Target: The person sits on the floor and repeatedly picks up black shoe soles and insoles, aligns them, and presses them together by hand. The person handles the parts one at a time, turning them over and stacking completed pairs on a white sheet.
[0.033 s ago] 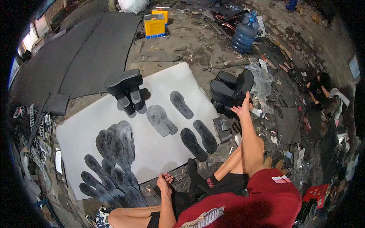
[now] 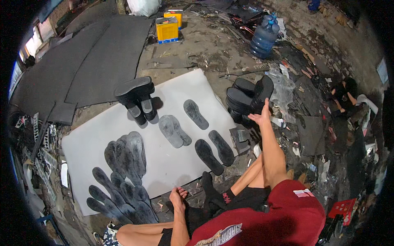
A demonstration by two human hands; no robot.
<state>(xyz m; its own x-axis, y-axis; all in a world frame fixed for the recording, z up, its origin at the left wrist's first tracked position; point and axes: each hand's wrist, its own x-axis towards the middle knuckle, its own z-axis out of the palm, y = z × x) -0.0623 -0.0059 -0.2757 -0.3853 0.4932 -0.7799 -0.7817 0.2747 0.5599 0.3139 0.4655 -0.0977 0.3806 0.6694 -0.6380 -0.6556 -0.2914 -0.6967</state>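
My right hand [image 2: 261, 115] is stretched out at the far right with its fingers spread. Its fingertips are at the lower end of a tilted black shoe sole [image 2: 263, 88] on a pile of thick black soles [image 2: 239, 99]; I cannot tell whether they press on it. My left hand [image 2: 178, 196] is low near my lap, fingers loosely apart, nothing visible in it. Between my hands a pair of dark flat soles [image 2: 208, 156] lies on a white board [image 2: 172, 172]. A single dark sole [image 2: 196, 115] and two overlapping grey soles [image 2: 172, 130] are farther back.
Several dark soles [image 2: 123, 192] overlap in rows at the board's left. Thick black soles [image 2: 133, 88] are stacked at its far edge. Black sheets [image 2: 98, 57] cover the ground behind. Yellow containers [image 2: 167, 30], a blue water jug [image 2: 262, 41] and scattered scraps [image 2: 312, 131] surround the board.
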